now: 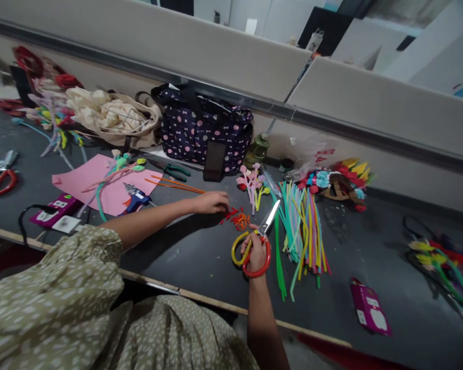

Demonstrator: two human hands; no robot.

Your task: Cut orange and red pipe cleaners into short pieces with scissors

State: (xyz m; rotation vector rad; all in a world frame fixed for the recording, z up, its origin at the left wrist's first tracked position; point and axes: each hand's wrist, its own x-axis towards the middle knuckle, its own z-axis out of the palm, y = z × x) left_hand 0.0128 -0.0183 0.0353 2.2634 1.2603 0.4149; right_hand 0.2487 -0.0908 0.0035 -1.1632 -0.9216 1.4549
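Note:
My right hand (257, 254) grips a pair of scissors (269, 218) by its red and yellow handles. The blades look nearly closed and point away, up and to the right. My left hand (212, 202) rests low over the table, fingers bent together at the edge of a small pile of short cut red and orange pieces (240, 220). Whatever is between those fingertips is hidden. Two long orange pipe cleaners (173, 183) lie left of that hand. A bundle of multicoloured pipe cleaners (303, 226) lies right of the scissors, with green ones (280, 267) beside it.
Behind stand a dark patterned bag (204, 128), a phone (214, 161) leaning on it and a green bottle (256, 150). Pink paper (96, 180), a blue glue gun (136, 198) and pliers (174, 171) lie left. Power strips (57, 211), (370, 307) flank the workspace.

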